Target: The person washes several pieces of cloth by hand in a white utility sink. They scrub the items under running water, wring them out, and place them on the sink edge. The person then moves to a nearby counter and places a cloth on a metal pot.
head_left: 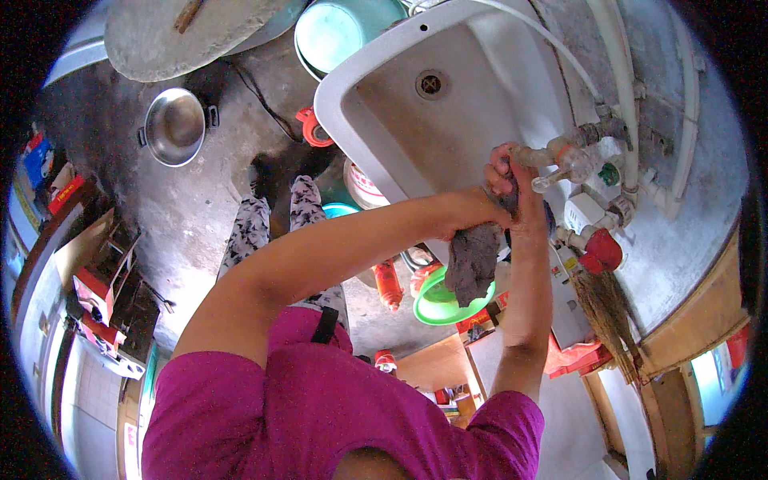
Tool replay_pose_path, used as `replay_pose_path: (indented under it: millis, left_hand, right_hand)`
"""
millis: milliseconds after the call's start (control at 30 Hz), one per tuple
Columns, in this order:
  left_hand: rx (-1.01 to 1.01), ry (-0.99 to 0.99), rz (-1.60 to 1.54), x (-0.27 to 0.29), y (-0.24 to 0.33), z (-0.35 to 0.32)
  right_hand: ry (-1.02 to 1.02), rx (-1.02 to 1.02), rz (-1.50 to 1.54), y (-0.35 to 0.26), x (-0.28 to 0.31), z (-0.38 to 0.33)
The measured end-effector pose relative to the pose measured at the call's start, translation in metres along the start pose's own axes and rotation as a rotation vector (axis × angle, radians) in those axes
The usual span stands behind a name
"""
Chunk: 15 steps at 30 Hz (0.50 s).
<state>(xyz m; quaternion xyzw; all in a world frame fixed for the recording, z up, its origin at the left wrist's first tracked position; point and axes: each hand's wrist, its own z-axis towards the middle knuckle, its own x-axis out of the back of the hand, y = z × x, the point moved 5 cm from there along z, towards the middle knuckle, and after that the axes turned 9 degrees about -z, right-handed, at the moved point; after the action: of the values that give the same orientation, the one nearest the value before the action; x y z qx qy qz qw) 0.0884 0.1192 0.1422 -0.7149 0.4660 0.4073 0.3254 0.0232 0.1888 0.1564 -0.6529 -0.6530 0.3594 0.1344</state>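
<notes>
A dark grey cloth (472, 264) is bunched between my two hands, its loose end hanging down below them. My left hand (478, 211) reaches across from the left and is closed round the cloth. Just above it, my right hand (506, 166) is closed on the upper part of the same cloth, beside the tap (548, 154). Both hands are at the right side of the white sink (376, 152), whose drain (432, 84) shows uncovered. Under the cloth's hanging end is a bright green basin (436, 308). Some fingers are hidden behind the cloth and wrists.
Pipes and a red valve cap (600, 250) line the wall at right, above a straw broom (604, 308). A metal pot (174, 128) and a red bottle (388, 284) are on the floor. Teal basins (336, 36) stand behind the sink, near a large round lid (168, 40).
</notes>
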Motion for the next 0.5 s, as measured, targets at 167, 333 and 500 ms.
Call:
replay_pose_path:
  millis: [167, 333, 500]
  left_hand:
    - [-0.129, 0.145, 0.222, 0.013, 0.01, 0.016]
    - [-0.318, 0.35, 0.481, 0.021, 0.025, 0.007]
    - [-0.576, 0.442, 0.556, 0.064, 0.022, 0.047]
  right_hand:
    - [0.044, -0.069, -0.141, 0.003, 0.014, 0.024]
    - [0.17, -0.175, -0.416, 0.006, 0.01, 0.039]
    - [0.194, -0.107, -0.545, 0.011, 0.004, 0.057]
